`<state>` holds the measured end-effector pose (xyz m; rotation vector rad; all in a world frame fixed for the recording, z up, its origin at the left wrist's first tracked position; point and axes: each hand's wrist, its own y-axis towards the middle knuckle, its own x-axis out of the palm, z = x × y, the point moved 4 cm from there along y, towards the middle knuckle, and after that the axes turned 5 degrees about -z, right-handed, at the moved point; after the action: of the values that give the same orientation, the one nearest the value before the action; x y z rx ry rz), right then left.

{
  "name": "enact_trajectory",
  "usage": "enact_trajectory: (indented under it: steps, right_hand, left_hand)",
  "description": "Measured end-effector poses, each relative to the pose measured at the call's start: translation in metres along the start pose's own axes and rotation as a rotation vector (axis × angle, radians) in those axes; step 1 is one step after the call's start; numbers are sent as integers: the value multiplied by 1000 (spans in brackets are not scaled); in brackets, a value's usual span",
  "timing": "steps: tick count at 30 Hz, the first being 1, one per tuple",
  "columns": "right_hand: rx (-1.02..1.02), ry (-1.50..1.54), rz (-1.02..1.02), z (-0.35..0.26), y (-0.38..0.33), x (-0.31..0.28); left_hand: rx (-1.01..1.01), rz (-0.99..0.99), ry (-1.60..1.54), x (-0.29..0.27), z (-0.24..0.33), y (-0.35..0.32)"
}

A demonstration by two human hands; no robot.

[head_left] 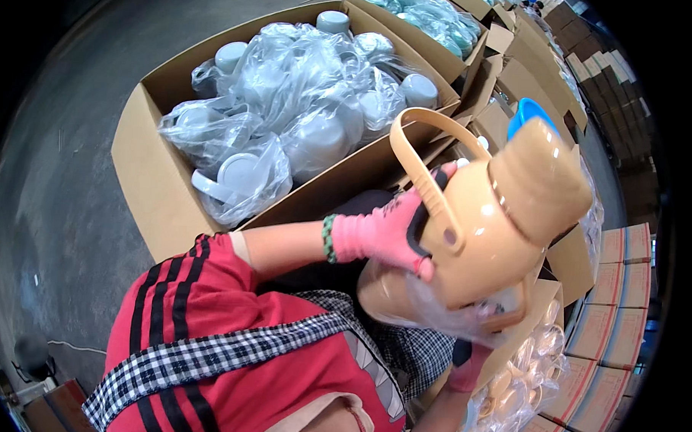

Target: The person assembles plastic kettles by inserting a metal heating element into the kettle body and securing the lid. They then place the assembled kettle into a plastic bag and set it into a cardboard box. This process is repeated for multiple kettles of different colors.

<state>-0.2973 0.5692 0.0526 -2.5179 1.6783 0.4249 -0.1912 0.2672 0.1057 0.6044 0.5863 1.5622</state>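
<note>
A peach-coloured vacuum jug (483, 228) with a raised carrying loop and a cup-shaped lid is tilted in front of me, its top toward the upper right. My left hand (391, 231), in a pink glove with dark fingers and palm, is closed around the jug's upper body beside the loop's pivot. A clear plastic bag (453, 315) covers part of the lower body. Against the jug's lower right side, close to the bag, is my right hand (469, 366), also gloved; its fingers are mostly hidden.
At the upper left, an open carton (145, 171) holds several pale grey-blue jugs in plastic bags. Bagged peach pieces (519, 382) fill a carton at lower right. Printed cartons (597, 324) are stacked at the right. A blue rounded object (526, 114) shows behind the lid.
</note>
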Motion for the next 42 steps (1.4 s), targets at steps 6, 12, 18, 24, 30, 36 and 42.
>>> enact_trajectory:
  steps: [6, 12, 18, 24, 30, 36, 42]
  right_hand:
    - [213, -12, 135, 6, -56, -33]
    - [291, 8, 136, 6, -72, -13]
    - [271, 18, 89, -7, -50, 17]
    - [235, 55, 12, -34, -17, 58]
    - [163, 83, -56, -84, 21, 97]
    - [46, 147, -235, -148, 73, 179]
    - [-30, 317, -555, -184, 136, 319]
  left_hand:
    - [159, -199, 374, 37, 42, -4]
    - [282, -547, 386, 82, 74, -15]
    - [11, -147, 1183, -105, 54, 21]
    - [-1351, 869, 1592, -407, 35, -146]
    - [-1262, 407, 196, -395, 1, -170]
    - [-1327, 374, 914, -336, -5, -150]
    - [-1252, 299, 895, -336, -15, -150]
